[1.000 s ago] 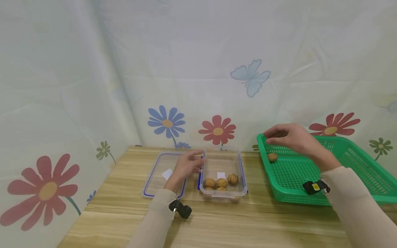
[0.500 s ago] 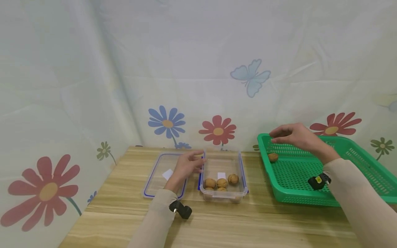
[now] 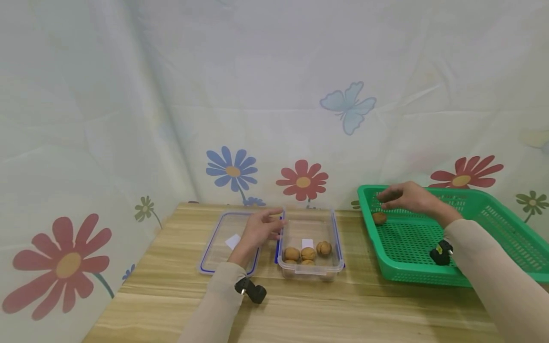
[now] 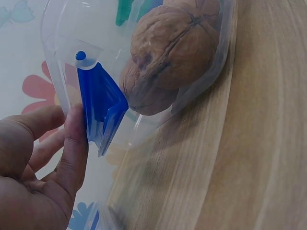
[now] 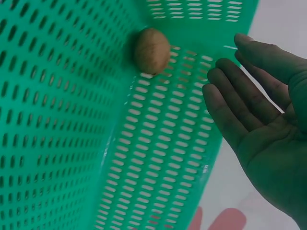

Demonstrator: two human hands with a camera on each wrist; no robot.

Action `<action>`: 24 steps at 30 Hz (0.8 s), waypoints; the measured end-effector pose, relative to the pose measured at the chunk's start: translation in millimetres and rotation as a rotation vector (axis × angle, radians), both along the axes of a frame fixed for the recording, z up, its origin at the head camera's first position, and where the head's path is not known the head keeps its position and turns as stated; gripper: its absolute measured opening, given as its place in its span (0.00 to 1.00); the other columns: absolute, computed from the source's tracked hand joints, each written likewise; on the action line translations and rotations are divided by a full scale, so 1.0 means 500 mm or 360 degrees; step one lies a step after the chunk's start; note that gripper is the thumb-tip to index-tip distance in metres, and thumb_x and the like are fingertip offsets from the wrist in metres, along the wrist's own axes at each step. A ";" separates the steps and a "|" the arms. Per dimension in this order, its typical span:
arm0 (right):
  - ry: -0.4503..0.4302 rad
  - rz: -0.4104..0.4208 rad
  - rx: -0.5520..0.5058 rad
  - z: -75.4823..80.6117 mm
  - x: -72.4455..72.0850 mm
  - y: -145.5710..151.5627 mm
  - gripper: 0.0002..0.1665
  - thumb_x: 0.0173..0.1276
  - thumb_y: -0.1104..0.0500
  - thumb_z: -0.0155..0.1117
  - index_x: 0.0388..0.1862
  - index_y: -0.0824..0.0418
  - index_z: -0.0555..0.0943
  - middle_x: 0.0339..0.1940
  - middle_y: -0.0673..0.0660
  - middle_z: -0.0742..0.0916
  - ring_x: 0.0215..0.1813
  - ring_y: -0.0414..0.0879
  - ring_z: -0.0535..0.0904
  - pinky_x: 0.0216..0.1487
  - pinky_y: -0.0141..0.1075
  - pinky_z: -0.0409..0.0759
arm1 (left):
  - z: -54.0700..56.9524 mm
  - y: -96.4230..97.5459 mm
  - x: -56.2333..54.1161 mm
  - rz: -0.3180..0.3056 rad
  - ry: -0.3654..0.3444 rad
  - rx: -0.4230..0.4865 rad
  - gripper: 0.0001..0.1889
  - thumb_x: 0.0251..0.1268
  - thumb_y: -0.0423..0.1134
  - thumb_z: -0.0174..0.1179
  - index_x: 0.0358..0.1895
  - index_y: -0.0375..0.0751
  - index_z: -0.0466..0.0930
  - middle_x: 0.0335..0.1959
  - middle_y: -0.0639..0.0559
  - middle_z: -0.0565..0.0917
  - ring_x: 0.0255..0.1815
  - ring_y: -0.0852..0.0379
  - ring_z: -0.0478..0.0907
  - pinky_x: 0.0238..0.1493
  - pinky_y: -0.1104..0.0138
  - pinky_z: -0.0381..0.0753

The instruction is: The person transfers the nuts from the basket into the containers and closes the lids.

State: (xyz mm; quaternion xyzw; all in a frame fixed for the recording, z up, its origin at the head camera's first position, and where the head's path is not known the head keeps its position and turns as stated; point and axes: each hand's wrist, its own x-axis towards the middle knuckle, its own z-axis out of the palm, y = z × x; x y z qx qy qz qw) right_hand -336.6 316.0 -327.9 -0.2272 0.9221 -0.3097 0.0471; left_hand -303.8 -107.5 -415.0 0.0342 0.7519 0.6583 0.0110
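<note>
My left hand (image 3: 260,229) is at the left side of a clear plastic box (image 3: 310,269). In the left wrist view, its fairly straight fingers touch the box edge beside a blue latch (image 4: 101,103); no grip around the wall is visible. Several walnuts (image 3: 308,253) lie at the near end of the box, with a white paper piece (image 3: 307,243) behind them. My right hand (image 3: 411,197) hovers over the left part of a green basket (image 3: 388,267), fingers spread loosely and holding nothing. A single walnut (image 5: 152,51) rests in the basket corner, apart from the fingers.
A clear lid (image 3: 210,245) with a blue seal lies left of the box, a white paper piece (image 3: 233,241) on it, partly behind my left arm. All stand on a wooden table (image 3: 300,309) against a flowered curtain (image 3: 266,95).
My right hand has moved a little to the right and down over the basket. The left hand, box and walnuts stay in place.
</note>
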 end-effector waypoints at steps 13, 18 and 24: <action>-0.0072 0.0055 0.0074 -0.037 -0.020 0.019 0.22 0.73 0.67 0.71 0.62 0.77 0.81 0.58 0.73 0.86 0.61 0.71 0.81 0.57 0.59 0.86 | 0.001 -0.001 0.001 -0.0013 0.0012 -0.0015 0.23 0.75 0.31 0.66 0.71 0.36 0.79 0.51 0.35 0.87 0.37 0.52 0.87 0.41 0.61 0.93; -0.0082 0.0097 0.0107 -0.044 -0.023 0.018 0.22 0.71 0.67 0.72 0.61 0.77 0.82 0.56 0.73 0.86 0.60 0.70 0.82 0.55 0.58 0.87 | 0.002 0.000 0.001 -0.0011 0.0009 -0.0004 0.23 0.75 0.31 0.66 0.71 0.36 0.79 0.50 0.37 0.87 0.38 0.51 0.87 0.41 0.62 0.93; -0.0104 0.0117 0.0155 -0.048 -0.024 0.016 0.20 0.71 0.66 0.73 0.58 0.75 0.84 0.54 0.71 0.88 0.58 0.68 0.83 0.54 0.58 0.88 | -0.003 0.000 -0.003 0.0000 0.0006 -0.0004 0.24 0.75 0.32 0.67 0.71 0.36 0.80 0.49 0.37 0.88 0.38 0.52 0.86 0.39 0.64 0.92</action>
